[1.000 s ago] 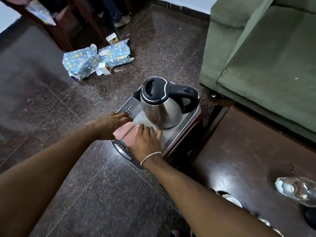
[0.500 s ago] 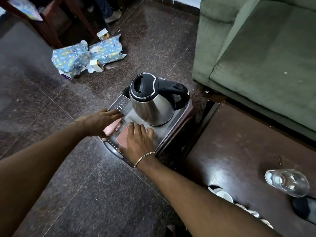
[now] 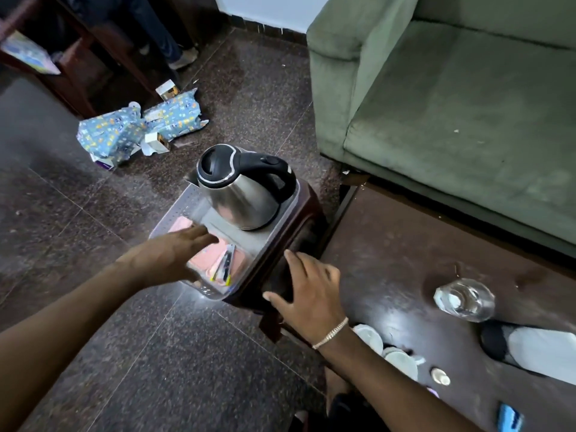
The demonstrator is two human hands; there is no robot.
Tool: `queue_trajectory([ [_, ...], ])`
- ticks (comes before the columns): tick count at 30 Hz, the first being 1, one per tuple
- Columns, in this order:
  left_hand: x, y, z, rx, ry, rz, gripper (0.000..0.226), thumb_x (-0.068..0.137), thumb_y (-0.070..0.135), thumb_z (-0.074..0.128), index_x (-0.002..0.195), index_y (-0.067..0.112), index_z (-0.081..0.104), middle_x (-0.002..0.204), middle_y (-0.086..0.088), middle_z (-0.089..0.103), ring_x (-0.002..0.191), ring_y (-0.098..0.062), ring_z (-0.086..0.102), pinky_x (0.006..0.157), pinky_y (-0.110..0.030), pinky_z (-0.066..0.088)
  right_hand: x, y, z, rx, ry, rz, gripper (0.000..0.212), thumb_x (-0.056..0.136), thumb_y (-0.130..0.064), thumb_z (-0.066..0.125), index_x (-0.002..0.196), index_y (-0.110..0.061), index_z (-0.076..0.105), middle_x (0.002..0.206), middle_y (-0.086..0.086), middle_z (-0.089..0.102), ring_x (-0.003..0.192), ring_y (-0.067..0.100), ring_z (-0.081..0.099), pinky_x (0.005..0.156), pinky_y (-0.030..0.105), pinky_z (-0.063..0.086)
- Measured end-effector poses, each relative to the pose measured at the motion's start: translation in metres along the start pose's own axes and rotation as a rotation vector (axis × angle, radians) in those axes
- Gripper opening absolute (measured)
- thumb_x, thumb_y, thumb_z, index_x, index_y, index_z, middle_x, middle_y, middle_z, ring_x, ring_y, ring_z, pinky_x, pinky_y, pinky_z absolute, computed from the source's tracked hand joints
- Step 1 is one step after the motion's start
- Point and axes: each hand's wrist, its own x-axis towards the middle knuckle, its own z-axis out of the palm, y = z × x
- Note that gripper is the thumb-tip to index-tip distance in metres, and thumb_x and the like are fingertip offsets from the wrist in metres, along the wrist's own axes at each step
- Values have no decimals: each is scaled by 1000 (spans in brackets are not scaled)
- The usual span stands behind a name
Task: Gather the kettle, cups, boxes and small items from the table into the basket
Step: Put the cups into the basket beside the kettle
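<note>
A steel kettle [image 3: 241,194] with a black lid and handle stands upright in the far half of a grey perforated basket [image 3: 177,210], which rests on a dark stool [image 3: 307,207]. Pink boxes [image 3: 215,260] lie flat in the basket's near half, with a small clipper-like item [image 3: 225,264] on top. My left hand [image 3: 170,255] reaches over the basket's near left corner, fingers apart, touching the pink boxes. My right hand [image 3: 307,291] hovers open over the stool's near right edge, outside the basket, holding nothing. White cups [image 3: 392,353] and a coin [image 3: 440,376] sit on the dark table.
A glass [image 3: 464,299], a black-and-white object [image 3: 530,347] and a blue item [image 3: 509,419] lie on the dark table [image 3: 405,244] at right. A green sofa [image 3: 452,104] stands behind it. Blue wrapped parcels [image 3: 140,129] and small boxes litter the floor, near a wooden shelf [image 3: 78,57].
My right hand has lifted off the pink box and drawn back right, out of the basket. My left hand stays at the boxes. The clipper-like item shows on the boxes.
</note>
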Motion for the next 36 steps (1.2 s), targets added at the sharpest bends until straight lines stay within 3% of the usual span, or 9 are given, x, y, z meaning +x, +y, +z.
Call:
queue_trajectory([
  [3, 7, 53, 15, 54, 86, 59, 89, 63, 48, 93, 139, 19, 59, 132, -1, 62, 108, -22, 71, 71, -27, 50, -45, 48, -32, -69, -44, 92, 77, 78, -69, 59, 136, -19, 56, 129, -2, 61, 116, 19, 57, 92, 40, 36],
  [8, 41, 150, 48, -109, 4, 168, 83, 76, 54, 81, 144, 20, 47, 136, -1, 52, 117, -25, 63, 89, -35, 51, -121, 123, -75, -140, -131, 228, 68, 74, -60, 63, 124, -13, 68, 116, 2, 69, 101, 27, 67, 80, 44, 52],
  [13, 82, 249, 86, -148, -82, 228, 81, 72, 49, 83, 139, 23, 45, 136, 1, 48, 111, -32, 67, 83, -43, 55, -188, 179, -85, -197, -280, 336, 68, 66, -52, 82, 119, -12, 70, 113, 4, 70, 94, 29, 68, 75, 42, 57],
  [17, 106, 303, 110, -109, -109, 226, 93, 72, 48, 83, 149, 30, 35, 147, 4, 40, 105, -37, 69, 77, -44, 56, -211, 192, -77, -200, -416, 342, 75, 64, -58, 80, 124, -14, 68, 114, 4, 68, 96, 27, 68, 77, 40, 58],
  [20, 115, 321, 120, -51, -106, 192, 91, 70, 53, 83, 144, 31, 37, 141, 5, 43, 95, -37, 73, 73, -46, 58, -212, 181, -64, -154, -476, 334, 85, 73, -63, 68, 144, -20, 49, 128, 3, 57, 110, 27, 60, 92, 39, 53],
  [22, 116, 328, 124, 0, -86, 168, 86, 68, 57, 83, 137, 30, 41, 136, 4, 47, 88, -37, 74, 70, -46, 59, -209, 172, -54, -146, -484, 342, 87, 76, -63, 64, 149, -22, 40, 129, 4, 51, 110, 27, 56, 93, 39, 51],
  [28, 106, 347, 137, -120, -73, 42, 72, 76, 46, 83, 133, 25, 42, 135, -4, 44, 92, -41, 72, 71, -46, 57, -197, 150, -40, -266, -398, 378, 80, 57, -45, 89, 126, -11, 66, 109, 13, 62, 78, 29, 64, 70, 39, 57],
  [33, 105, 354, 147, -136, 0, 3, 42, 94, 30, 61, 131, 19, 45, 138, -8, 44, 89, -41, 71, 64, -46, 50, -187, 147, -39, -334, -347, 325, 65, 44, -33, 94, 101, -8, 74, 97, 12, 68, 66, 28, 64, 59, 36, 56],
  [36, 100, 339, 142, -166, 23, 5, 44, 93, 30, 61, 133, 20, 45, 137, -5, 42, 92, -41, 70, 69, -48, 53, -180, 143, -42, -316, -338, 336, 65, 43, -29, 94, 101, -8, 74, 95, 9, 69, 66, 27, 63, 58, 37, 55],
])
